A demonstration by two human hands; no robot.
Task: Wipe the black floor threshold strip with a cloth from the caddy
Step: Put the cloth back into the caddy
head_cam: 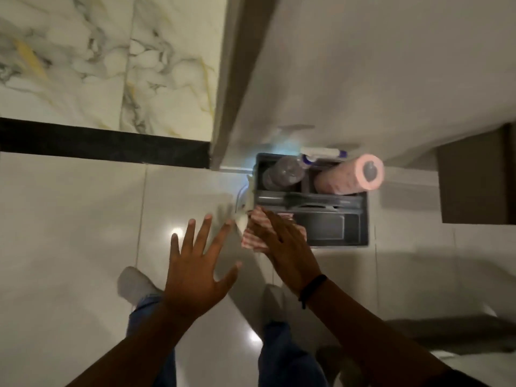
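Two hands (195, 272), one cloth (252, 237)

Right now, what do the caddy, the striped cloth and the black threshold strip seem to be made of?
The caddy: probably moulded plastic, matte grey, with smooth walls and rounded corners. The striped cloth: soft fabric, pink and white, which folds under the right hand. The black threshold strip: perhaps polished stone or tile, dark and flat; blur leaves this open.

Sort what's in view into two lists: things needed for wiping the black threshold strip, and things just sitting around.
For the job:
- black threshold strip
- grey caddy
- pink-striped cloth, under the right hand at the caddy's edge
- left hand, spread open, empty

Just lying about:
- pink paper roll in the caddy
- clear bottle in the caddy
- white spray bottle behind it
- brown box
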